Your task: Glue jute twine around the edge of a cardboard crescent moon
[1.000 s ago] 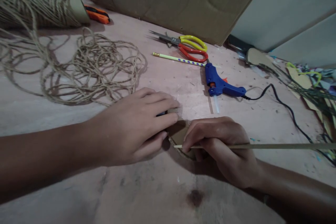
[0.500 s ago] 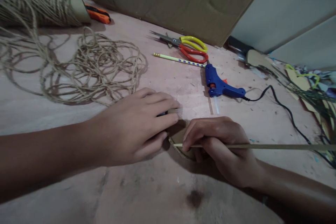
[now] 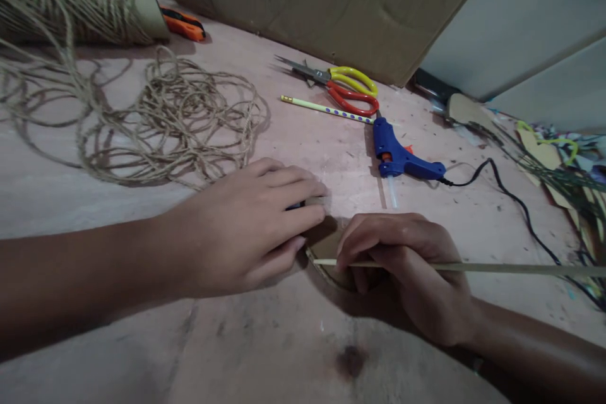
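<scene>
A brown cardboard piece (image 3: 326,238) with twine (image 3: 326,274) along its near edge lies between my hands. My left hand (image 3: 246,227) bends over its left side, fingers close together, gripping it against the table; a small dark bluish thing shows between those fingers, too covered to name. In a pinch, my right hand (image 3: 407,265) holds a long thin wooden stick (image 3: 511,269). The stick's pale tip touches or is very close to the twined edge, just right of my left fingertips. My right fingers also rest over the cardboard, hiding its right part.
Loose twine lies in a tangle (image 3: 189,107) at left, before a twine spool (image 3: 95,12) and an orange cutter (image 3: 184,24). Beyond my hands are scissors (image 3: 350,85), a pencil (image 3: 326,110) and a blue glue gun (image 3: 402,154) with its cord trailing right. A cardboard box (image 3: 322,6) stands behind.
My right hand and the stick have shifted slightly right. My left hand keeps its hold on the cardboard piece. The whole view has moved a little.
</scene>
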A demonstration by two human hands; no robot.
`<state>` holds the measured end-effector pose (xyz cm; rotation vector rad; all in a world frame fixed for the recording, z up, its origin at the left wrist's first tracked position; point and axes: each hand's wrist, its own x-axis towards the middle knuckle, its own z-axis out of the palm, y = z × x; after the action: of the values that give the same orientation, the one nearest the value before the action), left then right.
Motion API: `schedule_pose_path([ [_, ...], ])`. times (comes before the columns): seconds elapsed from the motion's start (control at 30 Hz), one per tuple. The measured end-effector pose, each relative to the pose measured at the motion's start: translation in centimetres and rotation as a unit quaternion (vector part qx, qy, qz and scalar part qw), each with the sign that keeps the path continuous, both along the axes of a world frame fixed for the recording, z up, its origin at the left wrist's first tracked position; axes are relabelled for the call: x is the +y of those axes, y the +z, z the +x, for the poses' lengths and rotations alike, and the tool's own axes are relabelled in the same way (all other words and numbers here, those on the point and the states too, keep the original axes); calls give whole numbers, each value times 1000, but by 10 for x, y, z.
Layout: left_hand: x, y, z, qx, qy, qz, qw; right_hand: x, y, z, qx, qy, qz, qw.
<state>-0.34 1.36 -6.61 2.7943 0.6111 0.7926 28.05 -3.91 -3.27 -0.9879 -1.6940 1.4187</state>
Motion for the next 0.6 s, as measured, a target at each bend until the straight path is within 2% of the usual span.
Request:
schedule_pose_path([
  [0.2,2,10,1,36,-8,-34,999,0,0,-2,-15,-3,0,1000],
  [0.4,0,1,0,-5,0,-9,1000,1,1,-4,5,-18,-14,1000],
  [0.53,0,-1,-1,14,-6,-29,999,-2,0,-3,-6,-9,-18,1000],
  [0.6,2,-2,-2,9,-8,-29,1000,-2,1,1,15,-30,-5,999],
])
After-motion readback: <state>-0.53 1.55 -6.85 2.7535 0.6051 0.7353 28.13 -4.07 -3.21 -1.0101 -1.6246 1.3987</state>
